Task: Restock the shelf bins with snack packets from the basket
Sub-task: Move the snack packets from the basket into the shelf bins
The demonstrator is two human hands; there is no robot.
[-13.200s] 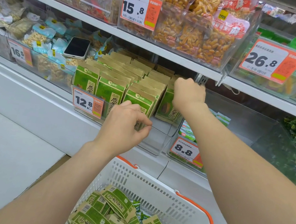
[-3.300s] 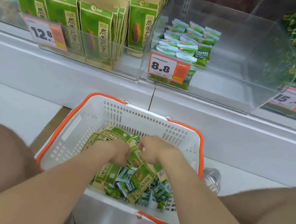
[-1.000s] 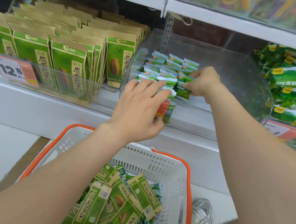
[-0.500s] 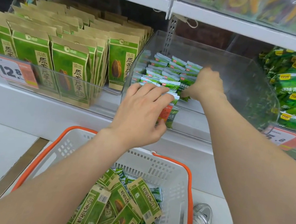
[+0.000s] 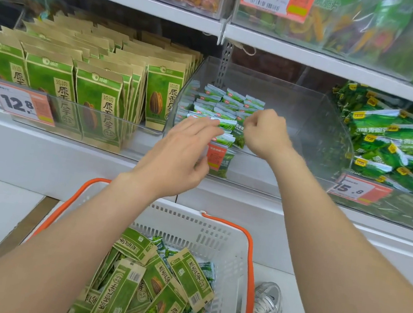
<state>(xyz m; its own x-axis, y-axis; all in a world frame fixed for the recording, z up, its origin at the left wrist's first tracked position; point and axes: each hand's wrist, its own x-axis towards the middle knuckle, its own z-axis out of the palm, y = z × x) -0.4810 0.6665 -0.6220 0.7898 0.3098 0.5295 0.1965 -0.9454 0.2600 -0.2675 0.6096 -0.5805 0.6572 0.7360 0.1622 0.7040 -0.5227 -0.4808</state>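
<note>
The right hand [image 5: 266, 134], fingers curled together, pinched a small glossy green packet [image 5: 239, 137], which stood roughly upright with its long axis vertical, beside the front row in the clear bin [image 5: 303, 111]. The left hand [image 5: 180, 153] lay flat with straight fingers close together, fingertips on the crimped white tops of the front-row packets [image 5: 227, 126] near the bin's front edge. These foil sachets stood in rows across the bin's left half, faces forward. Below, the white latticed plastic basket [image 5: 190, 227] with an orange rim held flat rectangular kraft-paper seed packets [image 5: 184, 271], lying at mixed slants over more small sachets.
</note>
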